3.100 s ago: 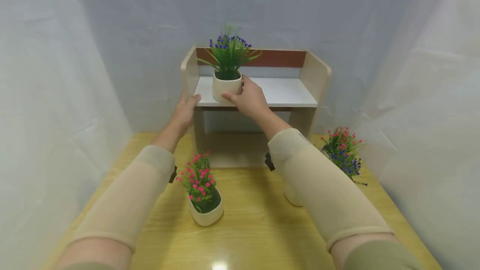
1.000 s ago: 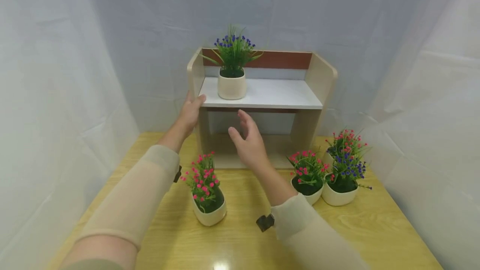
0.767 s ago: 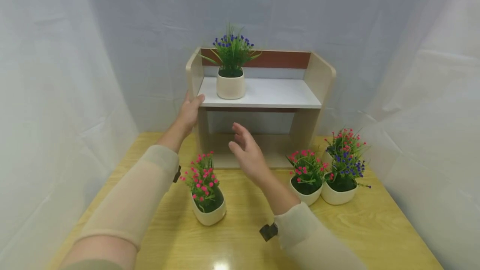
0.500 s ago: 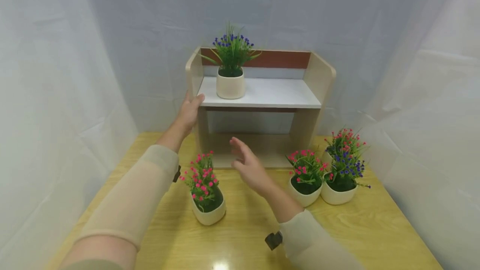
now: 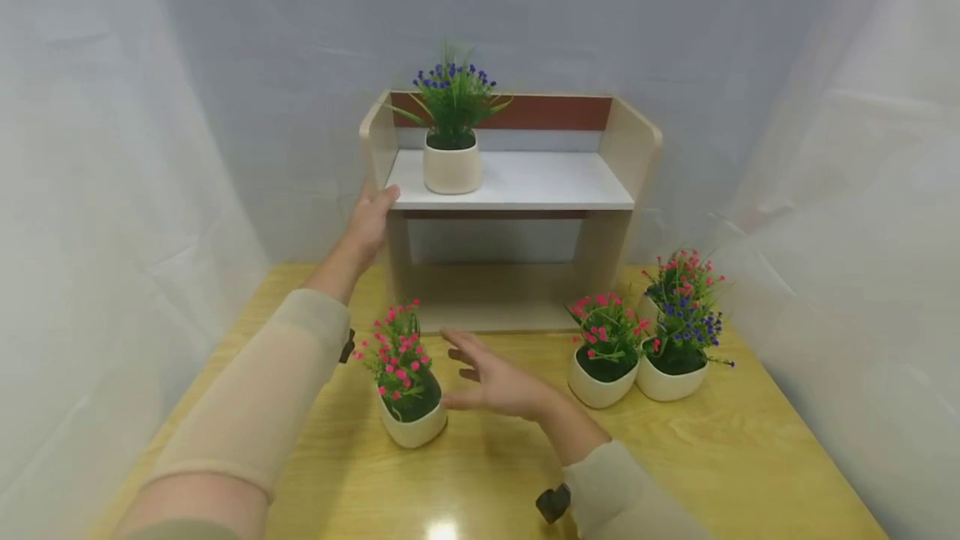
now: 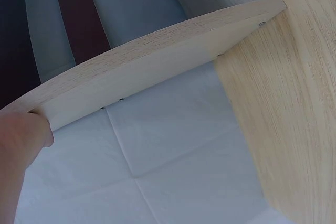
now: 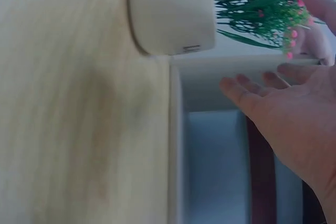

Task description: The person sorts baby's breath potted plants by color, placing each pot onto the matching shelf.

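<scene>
A wooden two-tier shelf stands at the back. My left hand grips its left side panel, the thumb over the front edge; in the left wrist view that hand shows at the panel. On the white upper board, toward the left, sits a white pot of purple flowers. My right hand, fingers spread and holding nothing, is just right of a white pot with pink flowers on the table. The right wrist view shows that pot with the hand near its flowers.
On the wooden table, to the right, a pink-flowered pot and a purple-flowered pot stand side by side. Behind them is another plant with pinkish-red flowers, its pot mostly hidden. Whitish sheeting hangs around the table.
My right hand has let go of the purple-flowered pot on the upper board. It has moved down and to the left, beside the pink-flowered pot. The left hand keeps its grip.
</scene>
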`<action>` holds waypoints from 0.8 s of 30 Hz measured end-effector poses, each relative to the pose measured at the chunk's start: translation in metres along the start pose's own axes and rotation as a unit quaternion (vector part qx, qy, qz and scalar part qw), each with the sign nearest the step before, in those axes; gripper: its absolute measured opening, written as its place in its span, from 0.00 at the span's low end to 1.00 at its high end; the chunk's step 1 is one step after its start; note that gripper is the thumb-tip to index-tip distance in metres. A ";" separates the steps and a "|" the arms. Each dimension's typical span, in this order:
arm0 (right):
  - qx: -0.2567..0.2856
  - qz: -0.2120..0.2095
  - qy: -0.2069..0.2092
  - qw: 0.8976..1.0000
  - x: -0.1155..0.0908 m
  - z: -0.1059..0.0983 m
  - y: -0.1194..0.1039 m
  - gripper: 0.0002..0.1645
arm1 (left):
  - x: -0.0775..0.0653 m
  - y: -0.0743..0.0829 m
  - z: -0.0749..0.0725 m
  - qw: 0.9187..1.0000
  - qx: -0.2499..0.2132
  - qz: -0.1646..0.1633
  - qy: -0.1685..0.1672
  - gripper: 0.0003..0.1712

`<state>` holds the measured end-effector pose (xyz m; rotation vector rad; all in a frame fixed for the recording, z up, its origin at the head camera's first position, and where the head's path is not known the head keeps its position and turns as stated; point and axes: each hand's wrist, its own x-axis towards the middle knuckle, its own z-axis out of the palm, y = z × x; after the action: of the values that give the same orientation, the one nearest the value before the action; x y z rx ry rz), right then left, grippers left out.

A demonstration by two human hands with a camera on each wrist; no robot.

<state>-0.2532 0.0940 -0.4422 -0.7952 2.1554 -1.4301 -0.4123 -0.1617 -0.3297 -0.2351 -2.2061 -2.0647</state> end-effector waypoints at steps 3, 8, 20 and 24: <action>-0.016 0.016 -0.005 1.000 -0.001 0.007 0.004 0.66 | 0.000 0.000 0.000 1.000 -0.004 0.002 -0.003 0.45; -0.044 0.013 0.000 0.999 0.001 0.020 0.009 0.72 | 0.002 -0.001 -0.001 1.000 -0.006 0.005 -0.005 0.45; -0.074 0.035 0.008 0.997 0.007 0.039 0.012 0.76 | -0.001 0.001 -0.001 1.000 0.001 0.009 -0.009 0.45; -0.085 0.029 0.019 0.996 0.010 0.046 0.015 0.78 | 0.000 0.000 0.000 1.000 0.001 0.008 -0.009 0.45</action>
<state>-0.2347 0.0611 -0.4735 -0.7632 2.3327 -1.2544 -0.4124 -0.1621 -0.3298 -0.2726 -2.2088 -2.0594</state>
